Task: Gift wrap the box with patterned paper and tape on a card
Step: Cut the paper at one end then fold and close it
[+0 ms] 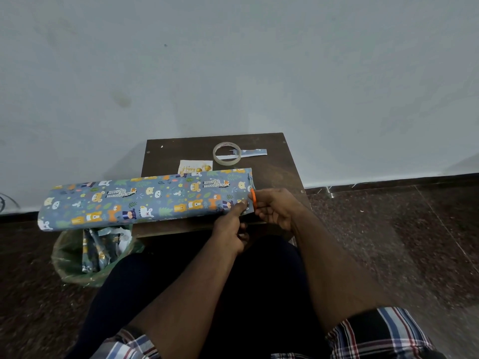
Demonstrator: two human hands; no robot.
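A long fold of blue animal-patterned wrapping paper [145,199] lies across a small dark wooden table [274,174], overhanging its left side. My left hand [230,229] pinches the paper's near right corner. My right hand [276,207] grips orange-handled scissors [252,194], whose blades run up along the paper's right edge. A small "Happy Birthday" card [193,166] lies behind the paper. A clear tape roll [226,152] sits at the back of the table. No box can be seen.
A cut strip of paper [255,152] lies beside the tape roll. A green plastic bag [77,257] holding paper scraps stands on the dark floor left of my knees. A pale wall rises directly behind the table.
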